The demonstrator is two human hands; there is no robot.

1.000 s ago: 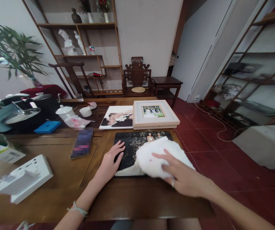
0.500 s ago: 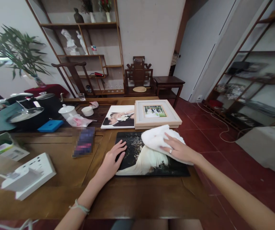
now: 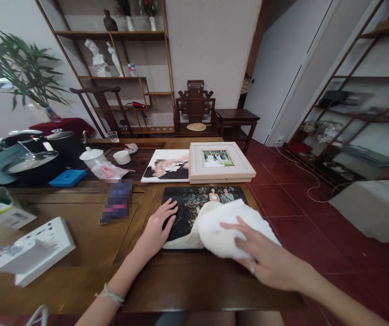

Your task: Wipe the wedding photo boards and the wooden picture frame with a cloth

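A dark wedding photo panel (image 3: 185, 226) lies flat on the wooden table, showing a couple and a long white dress train. My left hand (image 3: 160, 227) rests on its left edge, fingers spread and holding nothing. Under my right hand (image 3: 265, 256), a bunched white towel (image 3: 220, 228) covers the lower right of the panel and laps over its near edge. The right fingers press into the towel and hold it; a ring shows on that hand.
Beyond the panel lie a light wooden picture frame (image 3: 194, 167) and a white-edged photo print (image 3: 150, 174). To the left are a white power strip (image 3: 45, 246), a tissue box (image 3: 9, 213), a blue box (image 3: 68, 178), a lidded pan (image 3: 33, 165) and white cups. Red tiled floor borders the table's right.
My right hand has pulled the towel toward me, from the panel's upper right to its near edge. The couple in the photo is now uncovered. My left hand stays in place.
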